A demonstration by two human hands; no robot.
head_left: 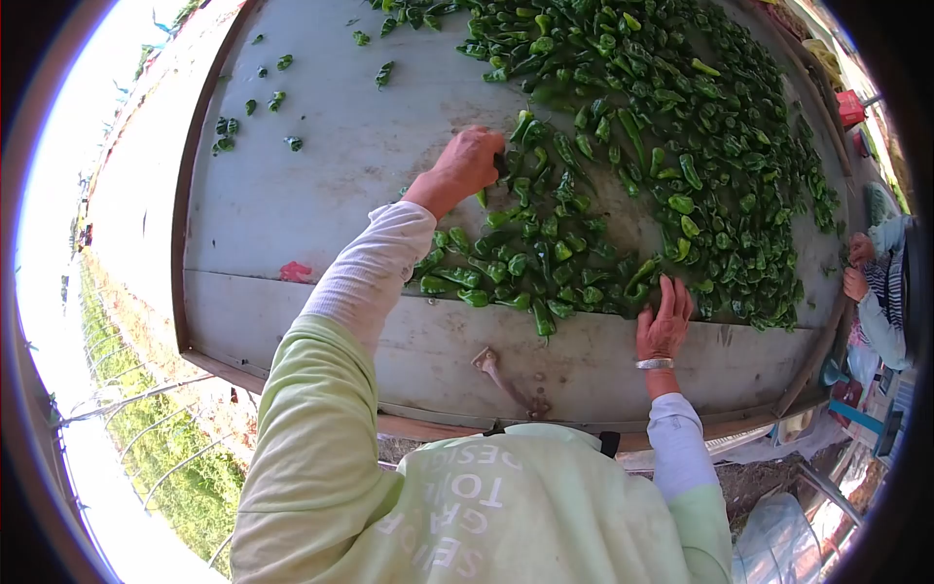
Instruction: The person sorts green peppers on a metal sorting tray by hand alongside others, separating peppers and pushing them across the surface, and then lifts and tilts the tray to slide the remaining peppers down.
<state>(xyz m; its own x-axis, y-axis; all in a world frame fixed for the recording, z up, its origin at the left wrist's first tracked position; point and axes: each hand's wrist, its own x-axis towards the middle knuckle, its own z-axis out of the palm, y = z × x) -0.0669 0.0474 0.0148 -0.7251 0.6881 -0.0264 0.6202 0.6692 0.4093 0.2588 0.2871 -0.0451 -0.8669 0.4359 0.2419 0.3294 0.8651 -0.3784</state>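
Many small wrinkled green peppers [725, 185] lie spread over a grey metal table [321, 195], thickest on the right side. My left hand [467, 164] is closed at the left edge of a looser patch of peppers [540, 238]. Dark green shows at its curled fingertips, where it grips a pepper; the fingertips themselves are mostly hidden. Near the front of the table, my right hand [664, 321] rests with fingers stretched and slightly apart. Its fingertips touch the edge of the pepper pile, beside a curved pepper [642, 275].
Several stray peppers [276, 100] lie at the far left. A reddish scrap [295, 272] sits near the left front. A metal handle-like piece [508, 383] is on the front strip. Raised rims [195, 175] border the table. Another person's hands [856, 268] show at the right edge.
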